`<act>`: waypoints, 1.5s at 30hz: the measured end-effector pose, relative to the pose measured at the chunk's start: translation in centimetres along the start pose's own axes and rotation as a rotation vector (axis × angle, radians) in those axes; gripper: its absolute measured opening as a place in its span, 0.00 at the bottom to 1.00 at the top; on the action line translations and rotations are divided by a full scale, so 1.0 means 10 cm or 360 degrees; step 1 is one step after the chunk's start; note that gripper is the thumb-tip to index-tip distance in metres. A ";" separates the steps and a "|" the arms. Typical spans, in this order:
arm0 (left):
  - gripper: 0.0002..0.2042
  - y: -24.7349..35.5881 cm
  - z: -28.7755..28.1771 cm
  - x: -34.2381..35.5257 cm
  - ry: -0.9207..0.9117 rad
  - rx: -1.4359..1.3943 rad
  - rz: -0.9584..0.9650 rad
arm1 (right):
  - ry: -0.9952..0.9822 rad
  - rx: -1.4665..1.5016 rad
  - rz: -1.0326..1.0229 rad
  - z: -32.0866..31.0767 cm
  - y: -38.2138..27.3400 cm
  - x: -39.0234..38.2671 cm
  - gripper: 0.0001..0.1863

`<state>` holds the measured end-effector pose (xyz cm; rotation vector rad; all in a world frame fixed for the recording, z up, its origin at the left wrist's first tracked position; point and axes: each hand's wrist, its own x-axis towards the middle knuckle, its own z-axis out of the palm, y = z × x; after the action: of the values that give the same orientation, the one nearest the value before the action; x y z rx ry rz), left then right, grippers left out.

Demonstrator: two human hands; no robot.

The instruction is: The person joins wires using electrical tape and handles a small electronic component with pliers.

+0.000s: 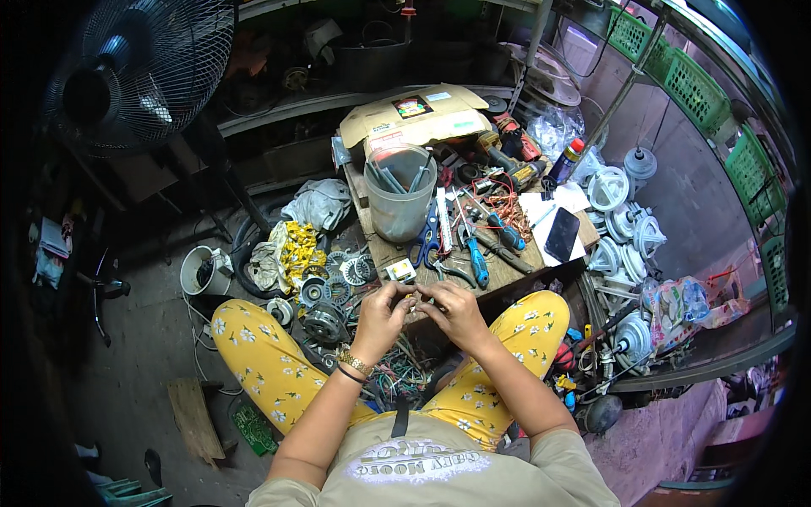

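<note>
My left hand (384, 319) and my right hand (457, 314) meet at the near edge of the low wooden workbench (507, 277). The fingertips of both pinch a small piece, mostly covered by the fingers and too small to name. Just beyond them lies a small white and yellow box (400, 270). Blue-handled pliers (478, 264) rest on the bench past my right hand. Blue-handled scissors (429, 231) lie beside a white strip (443, 221). A dark-handled cutter (456, 272) is close to my right fingers.
A translucent bucket (397, 207) holding tools stands at the bench's left. A phone (562, 235) lies on paper at the right, near a drill (511, 167) and copper wire (508, 209). Metal motor parts (325, 321) crowd the floor left; white fan parts (625, 224) pile up right. A standing fan (139, 72) is far left.
</note>
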<state>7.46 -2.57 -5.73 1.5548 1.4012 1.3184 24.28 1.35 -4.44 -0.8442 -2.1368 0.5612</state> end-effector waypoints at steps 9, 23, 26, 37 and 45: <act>0.04 0.00 0.00 -0.03 -0.0068 -0.0321 -0.0156 | -0.0039 -0.0082 -0.0133 -0.03 -0.03 0.03 0.07; 0.08 0.04 -0.21 0.10 -0.0133 0.0119 0.0233 | -0.0174 -0.0084 0.0069 -0.19 -0.10 0.01 0.05; 0.09 0.22 -0.19 0.11 -0.0302 0.0354 0.0330 | -0.0237 -0.0117 0.0052 -0.24 -0.13 0.04 0.04; 0.11 -0.07 -0.17 0.11 -0.0836 -0.1256 -0.0796 | -0.0210 -0.0062 -0.0081 -0.42 -0.21 0.16 0.05; 0.12 0.04 -0.14 0.07 -0.0839 -0.1252 -0.0768 | -0.0194 -0.0045 -0.0015 -0.48 -0.22 0.17 0.06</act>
<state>6.22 -2.19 -4.76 0.8555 0.7126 0.8946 26.31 1.60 0.68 -0.8341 -2.2627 0.5918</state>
